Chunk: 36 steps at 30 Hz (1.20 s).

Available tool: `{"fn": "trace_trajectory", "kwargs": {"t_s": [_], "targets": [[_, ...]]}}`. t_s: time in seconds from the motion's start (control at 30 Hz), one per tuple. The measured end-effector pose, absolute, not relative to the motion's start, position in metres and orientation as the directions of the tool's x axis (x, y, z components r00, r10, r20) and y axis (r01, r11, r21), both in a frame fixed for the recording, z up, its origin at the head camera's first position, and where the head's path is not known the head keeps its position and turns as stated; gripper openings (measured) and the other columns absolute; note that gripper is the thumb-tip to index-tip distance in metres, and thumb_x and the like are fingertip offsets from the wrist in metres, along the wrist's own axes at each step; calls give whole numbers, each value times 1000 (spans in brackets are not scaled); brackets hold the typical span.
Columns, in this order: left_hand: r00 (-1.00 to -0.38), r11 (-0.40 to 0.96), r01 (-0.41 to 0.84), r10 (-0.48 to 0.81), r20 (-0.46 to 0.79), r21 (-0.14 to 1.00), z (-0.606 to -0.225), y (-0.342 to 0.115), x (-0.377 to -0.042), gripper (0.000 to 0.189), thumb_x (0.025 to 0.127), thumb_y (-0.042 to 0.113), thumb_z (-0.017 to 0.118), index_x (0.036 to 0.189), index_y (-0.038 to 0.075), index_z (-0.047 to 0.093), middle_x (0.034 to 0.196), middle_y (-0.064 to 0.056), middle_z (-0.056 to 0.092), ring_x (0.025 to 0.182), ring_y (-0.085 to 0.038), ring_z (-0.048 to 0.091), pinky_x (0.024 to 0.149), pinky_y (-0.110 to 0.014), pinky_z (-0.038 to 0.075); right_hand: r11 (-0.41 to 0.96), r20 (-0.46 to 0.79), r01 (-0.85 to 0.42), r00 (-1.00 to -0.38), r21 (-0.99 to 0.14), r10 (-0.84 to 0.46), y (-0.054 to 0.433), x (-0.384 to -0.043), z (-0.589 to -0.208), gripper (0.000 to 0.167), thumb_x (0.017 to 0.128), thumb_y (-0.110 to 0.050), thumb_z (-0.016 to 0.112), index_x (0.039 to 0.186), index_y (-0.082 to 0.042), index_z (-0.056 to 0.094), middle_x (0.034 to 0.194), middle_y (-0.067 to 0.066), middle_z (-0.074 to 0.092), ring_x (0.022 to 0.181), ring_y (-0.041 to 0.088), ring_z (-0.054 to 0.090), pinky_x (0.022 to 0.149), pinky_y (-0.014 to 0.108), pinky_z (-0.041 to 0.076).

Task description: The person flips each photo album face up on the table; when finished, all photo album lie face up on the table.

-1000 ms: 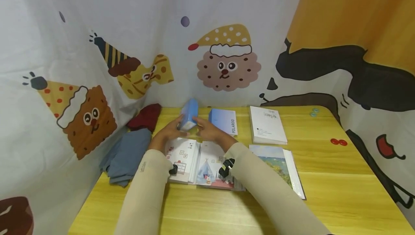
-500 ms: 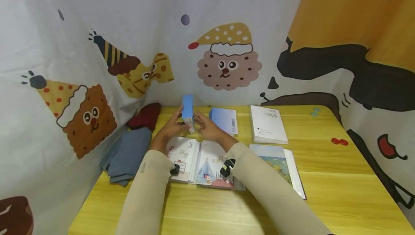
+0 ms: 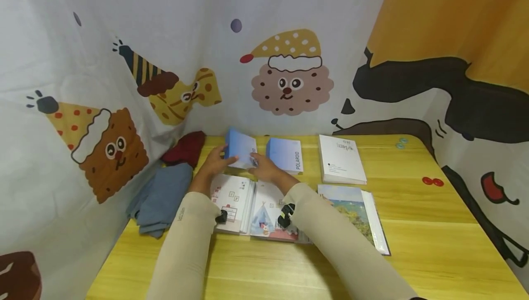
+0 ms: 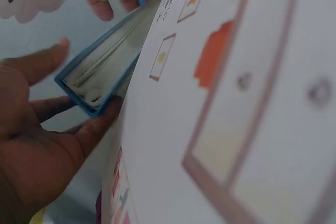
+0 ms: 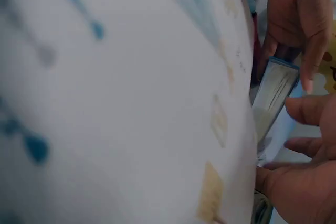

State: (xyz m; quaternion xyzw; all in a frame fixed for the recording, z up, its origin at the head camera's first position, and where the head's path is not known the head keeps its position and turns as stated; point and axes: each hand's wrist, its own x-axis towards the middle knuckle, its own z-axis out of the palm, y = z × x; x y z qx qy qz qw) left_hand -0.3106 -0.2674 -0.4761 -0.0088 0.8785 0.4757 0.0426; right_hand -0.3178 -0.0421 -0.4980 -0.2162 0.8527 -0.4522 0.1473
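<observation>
A blue photo album [image 3: 241,148] stands tilted at the back of the table, its pale cover turned toward me. My left hand [image 3: 212,164] grips its left side, thumb over the cover and fingers behind, as the left wrist view shows with the page edges [image 4: 107,61]. My right hand [image 3: 266,169] has its fingers at the album's lower right corner; in the right wrist view its thumb [image 5: 304,109] lies along the cover side. Just right of it lies a second blue album [image 3: 285,153] marked POLAROID. Below both wrists are illustrated white books [image 3: 231,199] side by side.
A white book [image 3: 340,158] lies at the back right, with a landscape-covered album [image 3: 351,208] in front of it. Grey-blue cloth [image 3: 163,199] and dark red cloth [image 3: 186,148] lie left. Red [image 3: 432,181] and teal hair ties [image 3: 401,143] are right. A printed curtain [image 3: 223,61] borders the table.
The blue album has turned from spine-on and upright to cover-facing and come down lower. The right hand has moved slightly in to its right edge; the other things stay put.
</observation>
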Motion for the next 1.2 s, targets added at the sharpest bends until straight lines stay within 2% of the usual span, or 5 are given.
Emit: {"fn": "trace_trajectory", "kwargs": {"t_s": [0.2, 0.43, 0.7, 0.87, 1.2], "targets": [[-994, 558, -51, 55, -98, 829, -482, -270, -311, 79, 105, 16, 73, 169, -4, 31, 170, -29, 42, 152, -51, 49, 126, -57, 44, 543, -113, -169, -888, -823, -446, -43, -319, -504, 70, 108, -23, 66, 170, -7, 36, 174, 21, 40, 162, 44, 38, 133, 58, 32], [-988, 576, -103, 34, -150, 811, -489, -273, -312, 76, 108, 19, 69, 172, 6, 30, 175, -22, 38, 159, -45, 42, 132, -57, 35, 563, -104, -193, -886, -804, -451, -43, -318, -504, 70, 109, -22, 65, 170, -7, 36, 174, 21, 41, 161, 43, 41, 133, 57, 33], [-991, 594, -97, 18, -134, 798, -494, -272, -317, 79, 107, 12, 69, 173, 3, 26, 174, -28, 36, 159, -48, 40, 133, -57, 33, 544, -129, -150, -889, -826, -440, -44, -312, -499, 70, 109, -23, 65, 171, -7, 36, 167, 27, 47, 154, 46, 49, 128, 59, 41], [-992, 666, -80, 23, -128, 741, -491, -272, -318, 82, 106, 19, 71, 173, 5, 26, 176, -27, 33, 161, -48, 37, 133, -59, 32, 542, -143, -133, -888, -830, -438, -41, -311, -496, 72, 109, -28, 66, 171, -11, 35, 164, 30, 50, 153, 47, 51, 127, 60, 43], [-993, 766, 99, 115, 17, 636, -466, -267, -287, 85, 103, 22, 73, 172, 1, 27, 176, -32, 28, 165, -51, 25, 136, -64, 21, 505, -113, -197, -848, -840, -518, -7, -300, -470, 76, 110, -34, 65, 175, -20, 29, 178, 22, 33, 162, 47, 38, 131, 65, 34]]}}
